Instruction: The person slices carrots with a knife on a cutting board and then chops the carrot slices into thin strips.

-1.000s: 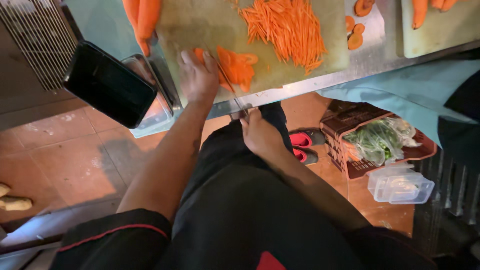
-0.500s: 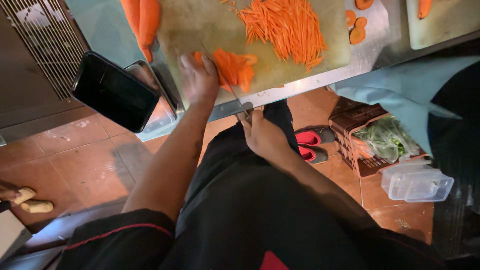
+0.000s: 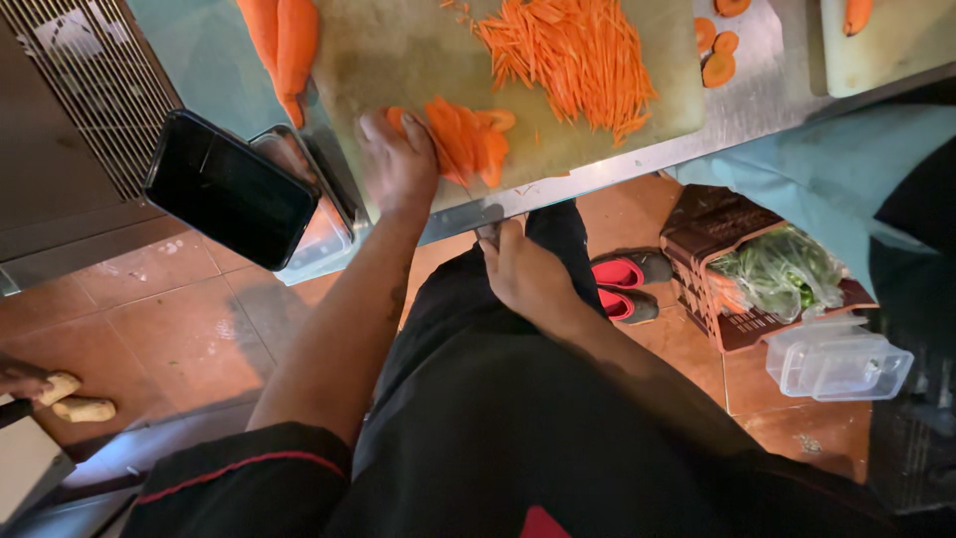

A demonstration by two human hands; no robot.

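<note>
The left hand [image 3: 398,164] lies flat, fingers curled down, on a stack of carrot slices [image 3: 466,139] at the near edge of the cutting board [image 3: 398,50], in the upper middle of the frame. It presses rather than grasps, so its grip is closed loosely over the slices. The right hand [image 3: 528,274] sits lower, just below the bench [image 3: 757,100] edge, wrapped around a knife handle [image 3: 490,231]; the blade is hard to make out against the steel. The slices lie directly up-frame from that hand, their long axis running roughly from upper left to lower right, and the left hand is the nearer one, touching them.

A heap of fine carrot strips [image 3: 573,60] lies up and to the right on the board; whole carrots [image 3: 284,45] rest at its upper left corner. A dark phone [image 3: 229,189] juts out at left. At lower right, a brown crate of bagged greens [image 3: 772,274] stands beside a clear plastic tub [image 3: 836,364] on the floor. No labels are readable.
</note>
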